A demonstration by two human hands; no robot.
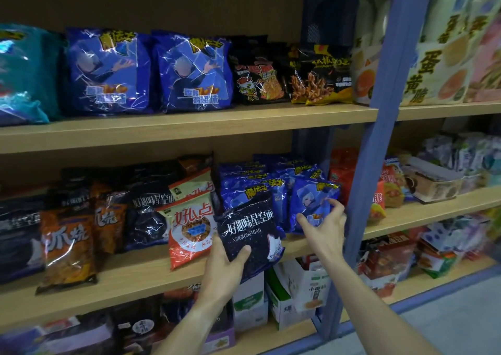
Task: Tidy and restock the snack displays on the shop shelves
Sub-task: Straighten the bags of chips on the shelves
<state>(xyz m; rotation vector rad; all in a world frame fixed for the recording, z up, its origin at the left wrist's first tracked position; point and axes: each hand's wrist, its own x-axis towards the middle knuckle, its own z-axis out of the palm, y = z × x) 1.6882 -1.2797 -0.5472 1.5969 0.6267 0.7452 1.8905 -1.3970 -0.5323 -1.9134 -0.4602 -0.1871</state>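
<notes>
My left hand [226, 265] grips a black starry snack bag [250, 235] by its lower left corner and holds it upright in front of the middle shelf [130, 278]. My right hand [325, 226] reaches to a small blue snack bag [311, 200] at the right end of the blue row, with fingers and thumb curled round its lower front. More blue bags [252, 184] stand in rows behind. A red and white bag [189, 227] stands just left of the black bag.
Orange and black bags [67, 241] fill the middle shelf's left side. The top shelf [189, 123] carries large blue bags and black spicy packs. A blue upright post [379, 127] divides the shelving. White cartons [298, 287] sit on the lower shelf.
</notes>
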